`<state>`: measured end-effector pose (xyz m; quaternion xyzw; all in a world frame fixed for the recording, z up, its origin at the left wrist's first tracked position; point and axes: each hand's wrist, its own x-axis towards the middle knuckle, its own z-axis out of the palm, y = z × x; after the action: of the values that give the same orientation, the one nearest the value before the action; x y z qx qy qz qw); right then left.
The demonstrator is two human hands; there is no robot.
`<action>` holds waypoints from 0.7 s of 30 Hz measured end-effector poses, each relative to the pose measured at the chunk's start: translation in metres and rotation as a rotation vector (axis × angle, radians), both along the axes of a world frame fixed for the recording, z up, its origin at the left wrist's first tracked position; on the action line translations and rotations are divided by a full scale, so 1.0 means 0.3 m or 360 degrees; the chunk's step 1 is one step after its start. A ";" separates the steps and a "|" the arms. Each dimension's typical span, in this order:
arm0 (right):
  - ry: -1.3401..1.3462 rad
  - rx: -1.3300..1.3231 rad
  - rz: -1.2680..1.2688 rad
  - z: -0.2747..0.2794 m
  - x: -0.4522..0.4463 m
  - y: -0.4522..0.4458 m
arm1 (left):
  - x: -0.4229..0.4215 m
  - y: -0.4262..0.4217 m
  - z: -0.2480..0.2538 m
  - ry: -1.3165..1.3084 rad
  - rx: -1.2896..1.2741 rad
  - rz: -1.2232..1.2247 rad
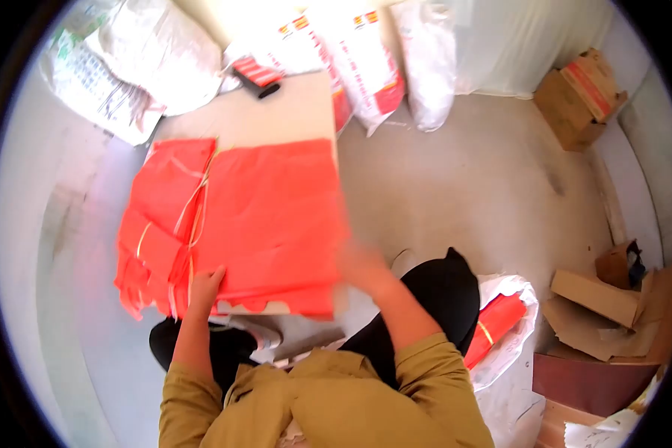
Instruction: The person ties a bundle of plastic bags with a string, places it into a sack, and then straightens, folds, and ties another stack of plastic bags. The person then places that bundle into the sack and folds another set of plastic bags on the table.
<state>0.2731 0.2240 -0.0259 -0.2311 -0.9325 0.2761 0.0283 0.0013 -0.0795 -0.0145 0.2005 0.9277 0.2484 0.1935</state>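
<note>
A wide sheet of red cloth (276,201) lies spread over a board on a low stand before me, its near edge wavy. To its left are folded bundles of the same red cloth (160,243), with thin yellow cords (200,198) lying across them. My left hand (206,285) is at the near edge of the sheet beside the bundles, its fingers closed on the cloth there. At the sheet's right edge is my right hand (362,265), smeared by motion, so its fingers cannot be made out.
A black object with a red-striped piece (257,78) lies at the board's far end. White sacks (366,71) stand along the back wall. By my right knee, an open white sack (526,299) holds a red bundle. Cardboard boxes (567,101) and flattened cardboard (597,313) are on the right.
</note>
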 end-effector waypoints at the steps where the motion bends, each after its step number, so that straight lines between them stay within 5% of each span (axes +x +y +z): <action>1: 0.0060 -0.0021 -0.0003 -0.013 0.005 0.001 | 0.008 -0.006 -0.007 -0.0026 0.0068 0.0044; 5: 0.0075 -0.0145 -0.0148 0.038 0.012 0.007 | 0.034 0.005 -0.013 -0.0091 0.0352 0.0139; 16: 0.0151 -0.0065 -0.0114 0.086 0.017 0.004 | 0.058 0.023 0.029 -0.0074 0.0227 0.0105; 21: 0.0471 0.0072 0.0483 0.182 0.058 -0.044 | 0.070 0.033 0.056 -0.0026 0.0118 0.0091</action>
<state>0.2906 0.2107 0.0288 -0.0442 -0.9482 0.2871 0.1282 0.0224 -0.0696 0.0023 0.1790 0.9216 0.2896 0.1864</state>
